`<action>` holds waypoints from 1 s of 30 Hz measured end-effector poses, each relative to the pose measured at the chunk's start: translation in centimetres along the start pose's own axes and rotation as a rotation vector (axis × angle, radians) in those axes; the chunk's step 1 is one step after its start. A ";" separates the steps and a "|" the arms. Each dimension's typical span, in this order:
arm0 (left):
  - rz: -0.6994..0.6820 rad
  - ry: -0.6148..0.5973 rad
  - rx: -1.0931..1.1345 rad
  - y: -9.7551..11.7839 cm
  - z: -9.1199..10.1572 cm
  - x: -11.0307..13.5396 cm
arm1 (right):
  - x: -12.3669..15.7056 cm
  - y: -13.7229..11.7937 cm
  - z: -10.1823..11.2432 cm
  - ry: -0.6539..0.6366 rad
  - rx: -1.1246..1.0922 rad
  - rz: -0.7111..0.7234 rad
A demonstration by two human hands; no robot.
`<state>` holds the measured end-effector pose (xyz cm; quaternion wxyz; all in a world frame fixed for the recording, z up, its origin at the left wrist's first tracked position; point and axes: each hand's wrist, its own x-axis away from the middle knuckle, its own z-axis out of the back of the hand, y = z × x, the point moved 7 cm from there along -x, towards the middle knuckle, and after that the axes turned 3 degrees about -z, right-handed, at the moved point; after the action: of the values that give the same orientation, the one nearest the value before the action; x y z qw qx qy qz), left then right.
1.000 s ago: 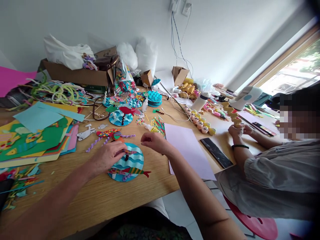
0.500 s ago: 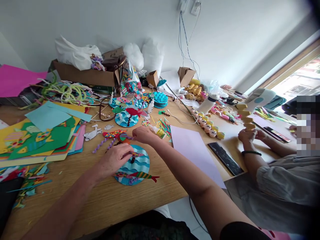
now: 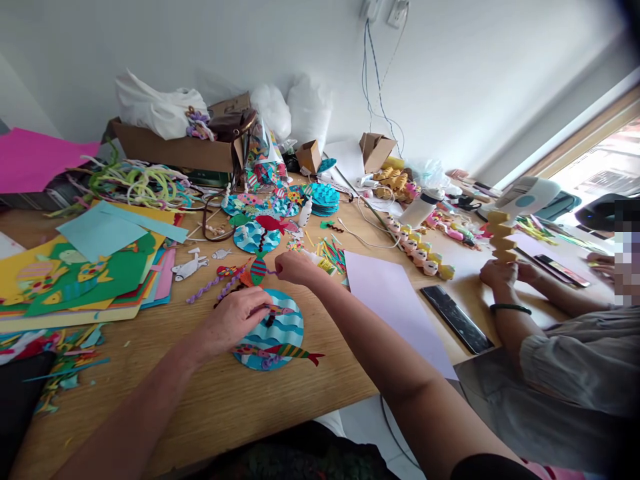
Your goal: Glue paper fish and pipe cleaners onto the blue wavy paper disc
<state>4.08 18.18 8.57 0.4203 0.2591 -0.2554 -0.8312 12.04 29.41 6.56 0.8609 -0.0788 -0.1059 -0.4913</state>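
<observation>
My left hand (image 3: 235, 323) rests on a round blue wave-patterned paper disc (image 3: 287, 327), its fingers curled and pressing on a small pink fish piece at the disc's top. A striped paper fish (image 3: 287, 351) lies along the disc's lower edge. My right hand (image 3: 295, 267) is pinched shut just beyond the disc, lifting a striped paper fish on a purple pipe cleaner (image 3: 258, 270). More purple twisted pipe cleaners (image 3: 207, 288) lie to the left of it.
Stacked coloured paper sheets (image 3: 75, 280) lie at the left and a lilac sheet (image 3: 385, 300) at the right. A black phone (image 3: 455, 319) lies past it. Another person's hands (image 3: 503, 273) hold a yellow folded-paper chain (image 3: 500, 237). Cardboard boxes and craft clutter fill the back.
My right hand moved left from above the disc to the paper fish pieces and pinched one, which now stands lifted. My left hand stayed on the disc.
</observation>
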 end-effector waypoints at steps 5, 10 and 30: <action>0.006 0.005 0.015 0.0 0.0 -0.1 | 0.0 1.5 -0.5 0.035 -0.075 -0.049; 0.002 0.011 0.001 0.2 0.1 -0.1 | 0.1 2.9 -0.1 0.148 -0.216 -0.121; 0.017 0.027 -0.078 0.5 0.7 -0.4 | 9.6 5.2 -2.3 0.322 -1.323 -0.069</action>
<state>4.11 18.43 9.48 0.4405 0.2518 -0.2193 -0.8333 21.47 23.53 6.63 0.6205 -0.5111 0.3441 -0.4852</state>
